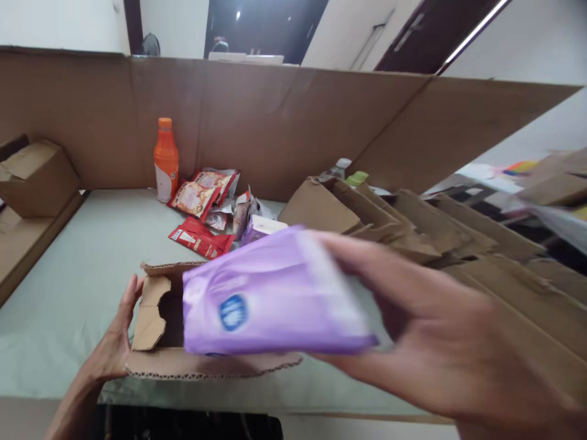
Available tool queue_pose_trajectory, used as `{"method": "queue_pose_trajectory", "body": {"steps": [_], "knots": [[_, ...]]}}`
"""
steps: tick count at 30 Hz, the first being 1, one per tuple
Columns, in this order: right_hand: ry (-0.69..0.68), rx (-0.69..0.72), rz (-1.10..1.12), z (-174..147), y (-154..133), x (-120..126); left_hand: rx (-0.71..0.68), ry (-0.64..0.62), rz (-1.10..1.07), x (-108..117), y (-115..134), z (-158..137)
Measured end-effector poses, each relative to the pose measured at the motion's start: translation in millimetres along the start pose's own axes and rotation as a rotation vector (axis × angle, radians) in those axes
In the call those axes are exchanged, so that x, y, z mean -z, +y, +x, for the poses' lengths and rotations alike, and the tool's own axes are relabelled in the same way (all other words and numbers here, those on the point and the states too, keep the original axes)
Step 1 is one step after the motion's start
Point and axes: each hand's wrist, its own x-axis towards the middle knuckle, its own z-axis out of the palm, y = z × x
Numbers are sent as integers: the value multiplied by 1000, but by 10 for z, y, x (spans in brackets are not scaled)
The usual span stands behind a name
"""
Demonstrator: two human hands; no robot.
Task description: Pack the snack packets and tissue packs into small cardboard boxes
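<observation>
My right hand [426,330] grips one end of a purple and white pack of tissues [275,293] with a round blue mark on its side. The pack is held above a small open cardboard box [202,365] and hides much of the opening. At the box's left end, my left hand [112,342] holds the outside, thumb up by the folded flap. Behind the pack lie red snack packets [197,237] and another purple and white pack [262,226], partly covered.
An orange bottle [166,162] stands by a tall cardboard wall [257,116] at the back. Folded cardboard boxes [403,226] crowd the right side, with bottle tops behind them. Another cardboard box [41,177] sits on the left. Pale green cloth [59,269] covers the surface.
</observation>
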Motion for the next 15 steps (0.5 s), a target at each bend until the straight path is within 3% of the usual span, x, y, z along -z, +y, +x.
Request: {"method": "queue_pose_trajectory", "body": {"steps": [3, 6, 8, 12, 15], "knots": [[-255, 151, -172, 366, -304, -327, -15, -18, 15, 7, 74, 9], [-590, 86, -336, 611, -478, -639, -24, -33, 29, 18, 100, 18], [-732, 54, -350, 695, -534, -853, -32, -33, 36, 22, 79, 28], [-755, 48, -243, 747, -543, -1282, -34, -25, 52, 17, 18, 53], [-821, 69, -149, 754, -539, -1448, -38, -19, 54, 7, -3, 55]]}}
